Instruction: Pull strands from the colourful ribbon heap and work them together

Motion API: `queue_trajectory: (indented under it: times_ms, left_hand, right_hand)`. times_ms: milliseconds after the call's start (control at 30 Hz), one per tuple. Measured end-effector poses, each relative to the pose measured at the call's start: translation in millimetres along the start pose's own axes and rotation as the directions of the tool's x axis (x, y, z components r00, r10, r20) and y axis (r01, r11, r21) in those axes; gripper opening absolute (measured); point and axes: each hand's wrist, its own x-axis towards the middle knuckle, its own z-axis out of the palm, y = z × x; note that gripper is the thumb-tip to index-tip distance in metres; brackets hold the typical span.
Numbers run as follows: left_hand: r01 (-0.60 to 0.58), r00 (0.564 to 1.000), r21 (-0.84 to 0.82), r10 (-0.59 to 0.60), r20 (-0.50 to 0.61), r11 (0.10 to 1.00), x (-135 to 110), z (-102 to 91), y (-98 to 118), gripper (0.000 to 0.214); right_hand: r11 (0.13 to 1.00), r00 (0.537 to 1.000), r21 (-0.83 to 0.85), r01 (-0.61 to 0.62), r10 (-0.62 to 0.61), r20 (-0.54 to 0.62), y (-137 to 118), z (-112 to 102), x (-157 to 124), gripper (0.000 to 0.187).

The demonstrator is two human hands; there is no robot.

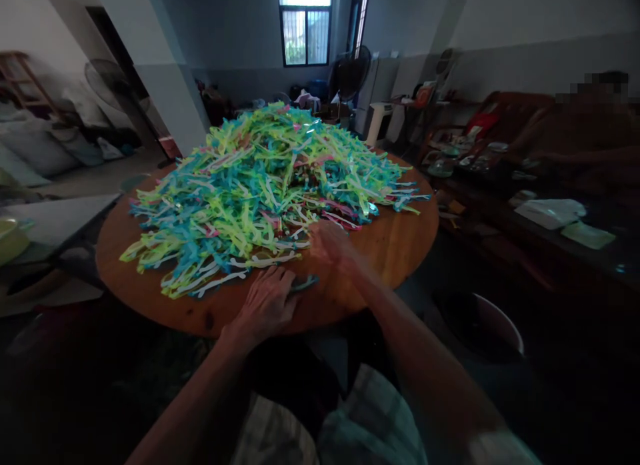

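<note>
A large heap of thin plastic strips [265,171] in blue, green, yellow, pink and white covers most of a round wooden table [400,238]. My left hand [267,301] rests near the table's front edge, fingers closed over a small bunch of blue-green strips [305,283]. My right hand [327,241] reaches into the near edge of the heap; it is blurred by motion and its fingers are not clear.
A bucket [493,321] stands on the floor to the right of my knees. A long dark table [550,238] with dishes and cloths runs along the right, with a person seated behind it. Fans [350,75] and a window are at the back.
</note>
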Motion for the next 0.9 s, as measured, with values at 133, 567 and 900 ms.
queue_trajectory:
  times_ms: [133,567,900]
  left_hand:
    - [-0.009,1.000,-0.024,0.010,0.027,1.000,16.3,0.0,3.0,0.020]
    - [-0.097,0.994,0.035,0.096,0.043,0.995,29.0,5.7,6.0,0.021]
    - [-0.186,0.981,-0.026,0.184,-0.068,0.982,24.1,8.0,8.0,0.020]
  right_hand:
    - [1.000,0.999,0.011,-0.026,0.025,0.028,20.4,-17.5,-67.8,0.015]
    - [0.989,1.000,0.145,-0.009,0.007,0.018,10.5,1.6,-87.9,0.019]
    - [0.766,0.995,0.636,-0.096,0.061,0.077,2.9,-9.1,-101.1,0.029]
